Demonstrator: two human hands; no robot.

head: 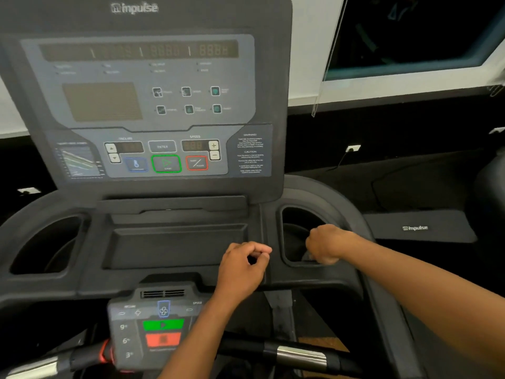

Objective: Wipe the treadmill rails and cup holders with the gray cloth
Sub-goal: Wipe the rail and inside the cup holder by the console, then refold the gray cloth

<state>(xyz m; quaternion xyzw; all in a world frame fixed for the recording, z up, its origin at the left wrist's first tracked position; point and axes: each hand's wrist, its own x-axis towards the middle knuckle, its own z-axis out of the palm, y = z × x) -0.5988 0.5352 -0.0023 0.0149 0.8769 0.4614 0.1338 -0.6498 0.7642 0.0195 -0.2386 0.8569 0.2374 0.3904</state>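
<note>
My right hand (326, 243) is closed into a fist inside the right cup holder (292, 236) of the black treadmill console. A dark gray cloth (308, 257) is bunched under it, and only a small fold shows below the knuckles. My left hand (243, 269) rests on the ledge between the centre tray (175, 247) and that cup holder, fingers curled, thumb touching forefinger, nothing in it. The left cup holder (46, 247) sits at the far left. The right rail (363, 258) curves down past my right forearm.
The upright display panel (142, 105) with buttons rises behind the tray. A small control pad (153, 329) with green and red keys sits below my left forearm. The front handlebar (300, 356) has a silver grip sensor. Another treadmill's deck (415, 228) lies to the right.
</note>
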